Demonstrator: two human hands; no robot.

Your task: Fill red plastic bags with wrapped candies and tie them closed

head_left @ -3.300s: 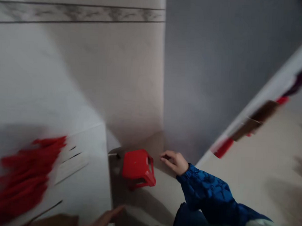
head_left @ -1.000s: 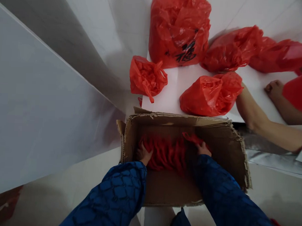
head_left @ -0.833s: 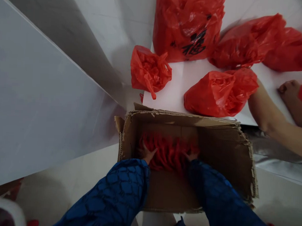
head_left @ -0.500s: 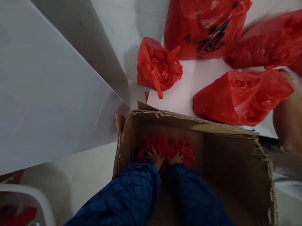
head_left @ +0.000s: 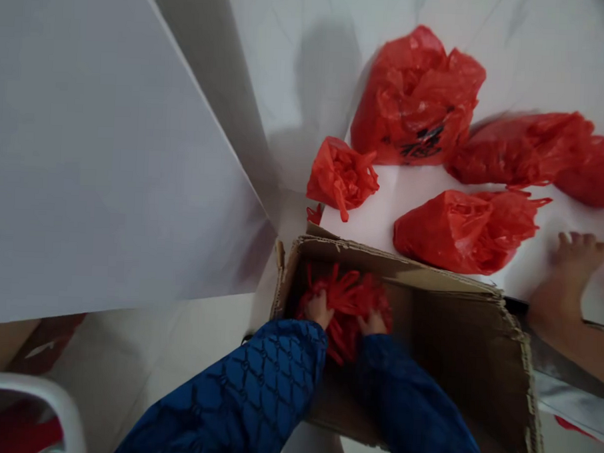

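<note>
Both my arms, in blue sleeves, reach down into an open cardboard box [head_left: 457, 340]. Inside, at its left end, lies a bundle of crumpled red plastic bags [head_left: 346, 295] with loose, strip-like ends sticking up. My left hand [head_left: 319, 312] grips the near left side of this bundle, fingers curled into it. On the right side my right hand [head_left: 374, 323] is closed on the red plastic too, slightly blurred. The fingertips of both hands are partly hidden in the bundle.
Beyond the box, on a white surface [head_left: 382, 220], stand several filled red plastic bags [head_left: 466, 230], one with black lettering [head_left: 423, 141]. Another person's hand [head_left: 575, 265] rests at the right. A pale panel [head_left: 124, 178] rises at left; a white curved rim [head_left: 49, 396] shows lower left.
My hands went from spread fingers pressing on the red bundle to curled fingers gripping it. The other person's hand left the nearest red bag and moved down. The view has shifted.
</note>
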